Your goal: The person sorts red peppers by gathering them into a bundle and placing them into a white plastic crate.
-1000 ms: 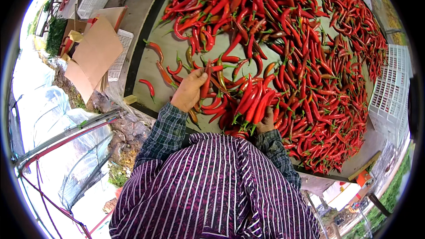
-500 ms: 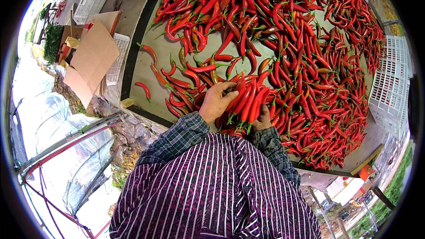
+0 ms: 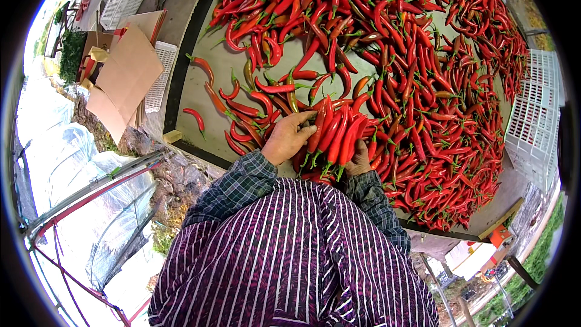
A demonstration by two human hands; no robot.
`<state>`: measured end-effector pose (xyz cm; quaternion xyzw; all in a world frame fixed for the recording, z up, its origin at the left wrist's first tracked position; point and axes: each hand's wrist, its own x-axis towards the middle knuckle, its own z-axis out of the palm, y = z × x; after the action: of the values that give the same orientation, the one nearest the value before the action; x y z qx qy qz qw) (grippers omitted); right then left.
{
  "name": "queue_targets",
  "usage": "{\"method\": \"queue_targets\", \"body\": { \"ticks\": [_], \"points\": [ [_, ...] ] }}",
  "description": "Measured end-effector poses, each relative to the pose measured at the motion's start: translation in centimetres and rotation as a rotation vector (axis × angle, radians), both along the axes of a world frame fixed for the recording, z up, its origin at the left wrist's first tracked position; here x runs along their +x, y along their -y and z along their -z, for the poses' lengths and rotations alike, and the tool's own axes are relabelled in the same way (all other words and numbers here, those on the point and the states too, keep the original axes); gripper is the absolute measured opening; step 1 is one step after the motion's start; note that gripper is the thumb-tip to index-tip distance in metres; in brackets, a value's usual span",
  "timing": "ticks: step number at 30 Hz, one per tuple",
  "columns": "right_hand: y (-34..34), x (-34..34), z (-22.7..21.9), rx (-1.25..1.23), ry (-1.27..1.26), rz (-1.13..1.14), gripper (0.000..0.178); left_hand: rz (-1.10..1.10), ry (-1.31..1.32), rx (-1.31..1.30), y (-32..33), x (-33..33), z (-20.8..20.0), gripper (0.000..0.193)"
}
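Observation:
Close in front of me, a bunch of long red chili peppers (image 3: 334, 136) with green stems hanging toward my body is held between both hands. My left hand (image 3: 289, 138) is at the bunch's left side, thumb and fingertips closed on its edge pepper. From the right and beneath, my right hand (image 3: 359, 161) grips the same bunch; most of its fingers are hidden behind the peppers. Loose peppers (image 3: 245, 109), mostly red with a few brownish-green, lie just beyond my left hand on the pale tabletop (image 3: 209, 127).
A large heap of red peppers (image 3: 436, 139) covers the table's right and far parts. White plastic crates stand at the right edge (image 3: 532, 118) and far left (image 3: 125, 2). Flattened cardboard (image 3: 128, 75) leans beside the table's left edge. Clear plastic sheeting (image 3: 78, 169) lies farther left.
My left hand has shifted slightly left and toward me along the bunch. The peppers in my hands are turned a little; my right hand stays nearly in place.

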<state>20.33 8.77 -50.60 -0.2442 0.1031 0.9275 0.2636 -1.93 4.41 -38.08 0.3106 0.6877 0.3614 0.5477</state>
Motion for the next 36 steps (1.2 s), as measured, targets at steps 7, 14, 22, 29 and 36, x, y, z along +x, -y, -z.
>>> {"method": "queue_targets", "body": {
  "ticks": [7,14,22,29,36],
  "points": [
    [-0.4,-1.0,-0.3,-0.064,-0.099,0.015,0.058,0.106,-0.225,0.105,-0.2,0.6,-0.2,0.041],
    [-0.7,-0.4,0.9,-0.056,-0.204,-0.058,0.059,-0.071,0.139,0.09,0.7,0.8,0.1,0.037],
    [0.1,-0.4,-0.1,0.074,-0.05,0.057,0.058,0.006,-0.096,0.047,1.2,-1.7,-1.2,0.036],
    [-0.3,0.6,0.3,-0.015,-0.07,-0.026,0.06,-0.301,-0.272,0.095,1.0,-6.6,-0.4,0.025],
    [0.5,0.7,0.3,0.395,0.228,-0.012,0.062,-0.362,-0.374,0.015,0.7,-9.1,0.6,0.022]
  ]
}}
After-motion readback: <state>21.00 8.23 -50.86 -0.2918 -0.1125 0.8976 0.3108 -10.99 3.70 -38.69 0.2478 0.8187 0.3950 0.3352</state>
